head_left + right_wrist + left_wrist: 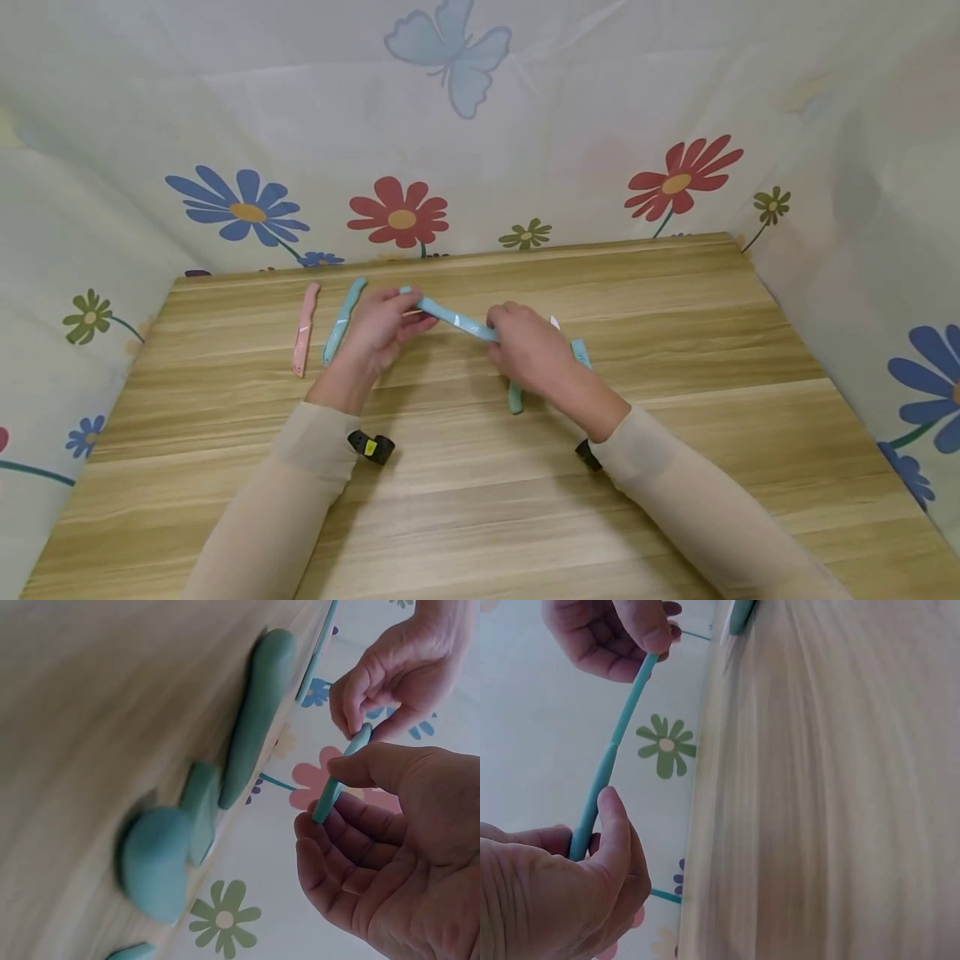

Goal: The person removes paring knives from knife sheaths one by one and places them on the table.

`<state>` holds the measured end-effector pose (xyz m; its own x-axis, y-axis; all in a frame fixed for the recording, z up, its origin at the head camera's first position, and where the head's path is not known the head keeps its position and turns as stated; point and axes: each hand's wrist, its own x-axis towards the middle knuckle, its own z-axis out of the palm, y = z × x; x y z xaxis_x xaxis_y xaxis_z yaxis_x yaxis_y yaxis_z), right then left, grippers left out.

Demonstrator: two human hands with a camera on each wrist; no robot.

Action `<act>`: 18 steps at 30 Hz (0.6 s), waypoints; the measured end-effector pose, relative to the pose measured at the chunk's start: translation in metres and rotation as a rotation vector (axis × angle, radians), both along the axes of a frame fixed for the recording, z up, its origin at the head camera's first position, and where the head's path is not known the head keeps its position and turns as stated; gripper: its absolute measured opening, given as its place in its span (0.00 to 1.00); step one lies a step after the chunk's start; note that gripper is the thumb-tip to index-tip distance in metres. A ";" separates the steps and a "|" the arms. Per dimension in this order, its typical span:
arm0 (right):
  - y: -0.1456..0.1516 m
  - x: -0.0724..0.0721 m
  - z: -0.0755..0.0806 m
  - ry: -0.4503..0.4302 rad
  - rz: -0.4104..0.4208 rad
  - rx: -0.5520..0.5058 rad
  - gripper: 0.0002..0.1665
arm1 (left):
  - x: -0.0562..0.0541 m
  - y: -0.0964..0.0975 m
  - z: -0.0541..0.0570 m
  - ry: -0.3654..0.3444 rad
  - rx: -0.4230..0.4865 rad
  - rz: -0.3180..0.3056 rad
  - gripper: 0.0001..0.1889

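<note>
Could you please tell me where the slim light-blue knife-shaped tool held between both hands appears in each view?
Head: the tool slants down rightward, near centre.
Left wrist: the tool runs steeply, left of centre.
Right wrist: the tool slants right of centre, partly covered.
Shared landmark: the bare left hand, gripping one end.

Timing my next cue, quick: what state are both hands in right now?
Left hand: closed, pinching one end of the raised light-blue knife.
Right hand: closed, gripping its other end.
</note>
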<state>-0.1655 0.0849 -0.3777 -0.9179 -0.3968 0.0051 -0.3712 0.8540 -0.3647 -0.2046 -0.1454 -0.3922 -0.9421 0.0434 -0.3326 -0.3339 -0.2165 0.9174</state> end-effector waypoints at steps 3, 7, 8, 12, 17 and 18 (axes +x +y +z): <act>0.007 0.001 -0.002 0.046 0.014 -0.015 0.12 | 0.006 0.004 0.000 -0.017 0.047 0.021 0.10; 0.015 0.002 -0.004 0.118 0.039 -0.022 0.14 | 0.013 0.010 0.000 -0.033 0.122 0.046 0.12; 0.018 0.002 -0.005 0.136 0.043 -0.022 0.14 | 0.015 0.011 0.000 -0.034 0.138 0.054 0.13; 0.026 0.001 -0.006 0.196 0.054 -0.039 0.15 | 0.023 0.017 0.001 -0.036 0.192 0.072 0.12; 0.035 0.001 -0.009 0.265 0.079 -0.048 0.15 | 0.031 0.023 -0.001 -0.021 0.227 0.069 0.09; 0.036 0.000 -0.009 0.278 0.085 -0.049 0.15 | 0.033 0.024 -0.002 -0.018 0.235 0.069 0.09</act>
